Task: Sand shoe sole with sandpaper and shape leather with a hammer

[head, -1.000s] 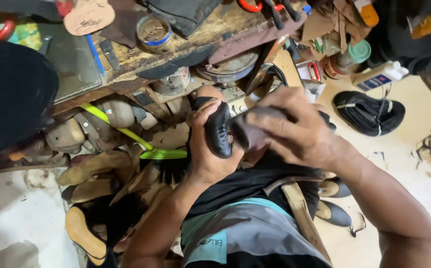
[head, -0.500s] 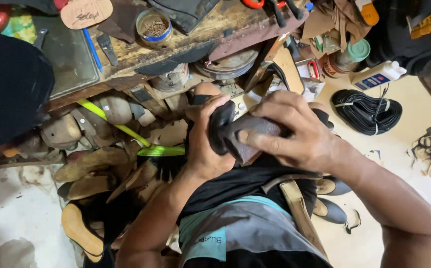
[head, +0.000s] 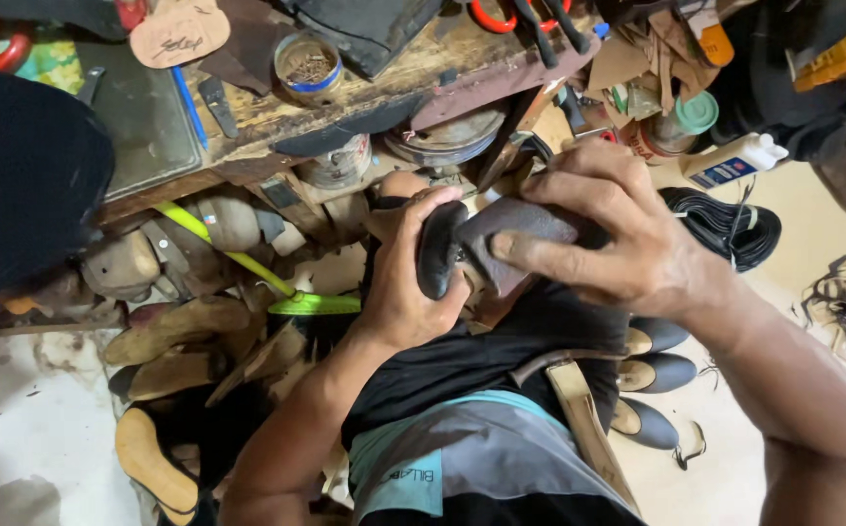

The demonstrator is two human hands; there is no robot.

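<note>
- Black leather shoe [head: 439, 248] sits clasped in the left hand [head: 405, 282], whose fingers curl around its rounded end, above the person's lap.
- Greyish leather piece [head: 520, 239] lies over the shoe, pressed down by the right hand [head: 627, 244]; its fingers are spread flat along the piece and the thumb reaches toward the left hand.
- Both hands are closed on the work, meeting just in front of the wooden workbench [head: 277, 112].
- Across the lap lies a tan strap [head: 583, 419], over dark cloth and grey shorts [head: 481, 468].
- Just right of the lap, three black shoe parts with pale insides [head: 652, 375] rest in a row on the floor.
- Left of the left forearm, a heap of wooden shoe lasts [head: 184, 326] fills the space under the bench, with a bright green tool [head: 311, 304] lying across it.
- On the bench top stands a small tin of nails [head: 308, 68], and red-handled pliers [head: 501, 15] lie near the far edge.
- Farther right, a coil of black strips [head: 734, 229] lies on the floor, next to a white glue bottle [head: 734, 161] and a green-lidded jar [head: 681, 122].
</note>
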